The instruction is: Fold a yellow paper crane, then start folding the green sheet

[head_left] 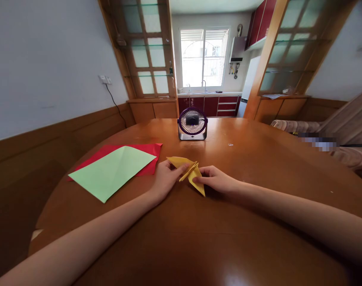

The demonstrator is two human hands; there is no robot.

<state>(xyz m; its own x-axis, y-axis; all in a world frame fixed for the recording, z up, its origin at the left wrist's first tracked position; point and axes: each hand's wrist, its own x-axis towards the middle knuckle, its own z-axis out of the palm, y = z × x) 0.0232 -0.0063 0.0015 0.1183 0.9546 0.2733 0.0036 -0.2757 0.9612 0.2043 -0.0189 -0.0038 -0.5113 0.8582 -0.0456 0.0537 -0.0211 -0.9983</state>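
A folded yellow paper (195, 174) is held between my two hands, just above the wooden table (181, 246). It has two wing-like flaps and a narrow layered ridge in the middle. My left hand (165, 178) pinches the left flap near the ridge, thumb on top. On the other side, my right hand (213, 178) grips the right flap between thumb and fingers, and that flap's tip points down toward me. The fingertips behind the paper are partly hidden.
Left of my hands lies a light green sheet (115, 172) over a red sheet (94, 157). A small purple-rimmed fan (192, 122) stands upright at the table's far side. A small scrap (230, 144) lies right of it.
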